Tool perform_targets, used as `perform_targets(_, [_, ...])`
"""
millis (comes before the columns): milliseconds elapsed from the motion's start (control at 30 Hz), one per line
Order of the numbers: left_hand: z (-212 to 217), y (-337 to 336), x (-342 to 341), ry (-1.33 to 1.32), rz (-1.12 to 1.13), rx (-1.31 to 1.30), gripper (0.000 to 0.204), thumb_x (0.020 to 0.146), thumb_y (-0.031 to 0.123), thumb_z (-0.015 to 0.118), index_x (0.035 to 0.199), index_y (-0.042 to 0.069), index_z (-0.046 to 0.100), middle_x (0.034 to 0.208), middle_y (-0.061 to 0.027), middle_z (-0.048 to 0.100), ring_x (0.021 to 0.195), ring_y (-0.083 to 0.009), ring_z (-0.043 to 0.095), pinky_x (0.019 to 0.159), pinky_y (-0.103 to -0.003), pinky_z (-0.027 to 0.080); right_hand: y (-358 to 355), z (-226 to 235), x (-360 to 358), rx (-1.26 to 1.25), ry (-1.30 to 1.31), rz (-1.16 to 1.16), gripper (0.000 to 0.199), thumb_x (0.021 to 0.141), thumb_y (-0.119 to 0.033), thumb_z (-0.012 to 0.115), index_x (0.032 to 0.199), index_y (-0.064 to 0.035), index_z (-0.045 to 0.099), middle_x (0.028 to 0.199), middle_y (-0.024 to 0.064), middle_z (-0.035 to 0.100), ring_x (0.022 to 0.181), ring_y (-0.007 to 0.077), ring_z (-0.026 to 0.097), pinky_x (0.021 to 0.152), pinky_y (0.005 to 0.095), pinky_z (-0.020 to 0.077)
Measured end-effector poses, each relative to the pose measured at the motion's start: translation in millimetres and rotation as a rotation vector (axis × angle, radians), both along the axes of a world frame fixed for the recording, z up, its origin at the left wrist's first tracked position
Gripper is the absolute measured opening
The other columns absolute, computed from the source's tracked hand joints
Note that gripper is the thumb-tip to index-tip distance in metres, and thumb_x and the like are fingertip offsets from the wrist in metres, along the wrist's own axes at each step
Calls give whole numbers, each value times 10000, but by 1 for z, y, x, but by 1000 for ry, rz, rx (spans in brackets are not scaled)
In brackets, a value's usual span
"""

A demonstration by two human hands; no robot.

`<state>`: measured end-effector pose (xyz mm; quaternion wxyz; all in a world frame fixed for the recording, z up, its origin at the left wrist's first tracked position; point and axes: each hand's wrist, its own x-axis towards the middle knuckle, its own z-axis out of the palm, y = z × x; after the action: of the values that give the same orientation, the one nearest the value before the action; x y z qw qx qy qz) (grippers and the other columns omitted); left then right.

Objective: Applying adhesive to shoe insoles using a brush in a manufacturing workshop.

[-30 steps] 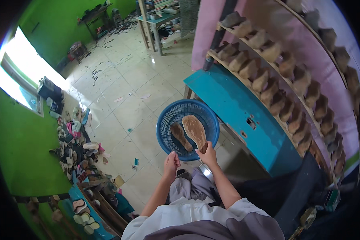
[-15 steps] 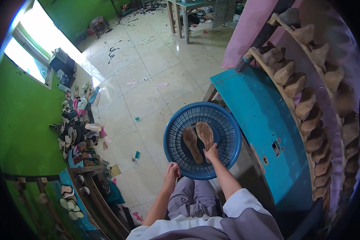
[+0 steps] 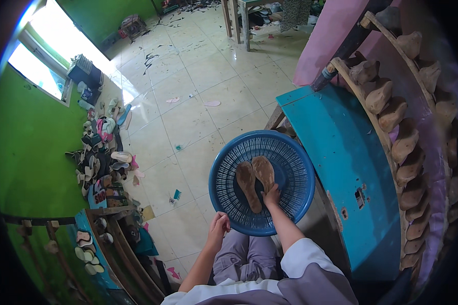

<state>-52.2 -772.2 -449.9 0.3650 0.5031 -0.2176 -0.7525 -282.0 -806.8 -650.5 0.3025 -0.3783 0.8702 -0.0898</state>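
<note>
Floor of pale glossy tiles [image 3: 193, 132] stretches from nine to twelve o'clock of a round, slotted blue plastic basket [image 3: 295, 173]. Inside, two long, mottled-brown, sole-shaped pieces lie side by side: the first piece [image 3: 246, 180] toward nine o'clock, the second piece [image 3: 262, 169] toward twelve, its narrow six-o'clock end pinched in the fingers of the right hand [image 3: 272, 195]. The left hand [image 3: 219, 224], near the rim at eight o'clock, has curled fingers; how tightly, I cannot tell.
</note>
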Motion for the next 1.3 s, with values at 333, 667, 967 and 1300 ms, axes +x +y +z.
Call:
perform_targets(333, [28, -1, -10, 19, -20, -9, 122, 911, 206, 412, 870, 94, 438, 668, 2, 426, 613, -82, 412, 585, -221, 336, 5, 45, 0, 41, -30, -74, 761, 652, -318, 774, 1188, -21, 323, 1233, 210, 405, 1145, 358, 408, 927, 427, 396])
perform_targets(667, [121, -3, -26, 74, -136, -84, 110, 912, 201, 452, 856, 107, 456, 650, 27, 434, 587, -57, 404, 541, -203, 323, 63, 162, 23, -498, -96, 9, 526, 700, -283, 730, 1050, -9, 450, 1003, 192, 518, 959, 341, 506, 838, 401, 410])
perform_targets(967, [166, 0, -41, 113, -387, -247, 116, 898, 164, 445, 807, 99, 477, 636, 30, 424, 533, -50, 389, 498, -188, 302, 111, 318, 60, -850, -64, -126, 168, 805, -107, 623, 804, -3, 491, 707, 119, 550, 644, 240, 561, 616, 319, 451])
perform_targets(1300, [178, 61, -85, 235, -817, -210, 209, 910, 200, 476, 730, 132, 394, 578, 40, 350, 515, -54, 335, 495, -217, 301, 236, 382, 81, -1030, 103, -531, 138, 796, -61, 572, 774, -7, 446, 672, 114, 526, 609, 225, 550, 596, 312, 448])
